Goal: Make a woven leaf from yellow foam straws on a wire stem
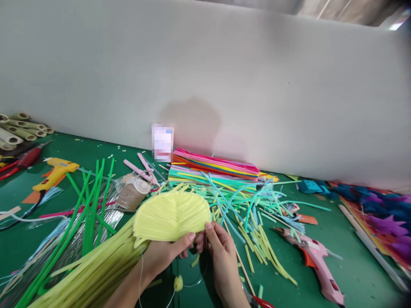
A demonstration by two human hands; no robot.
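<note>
Toward the tabletop's [362, 252] near edge, our left hand [171, 251] and right hand [221, 246] sensibly pinched the likely flimsy yellow leaf's [171, 215] rim.

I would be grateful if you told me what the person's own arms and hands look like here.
The left hand and right hand are ungloved, with no ring that I can make out. The left forearm and right forearm show no sleeve, watch or bracelet.

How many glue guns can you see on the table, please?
2: a yellow glue gun at the left and a pink glue gun at the lower right; more could be hidden.
</note>
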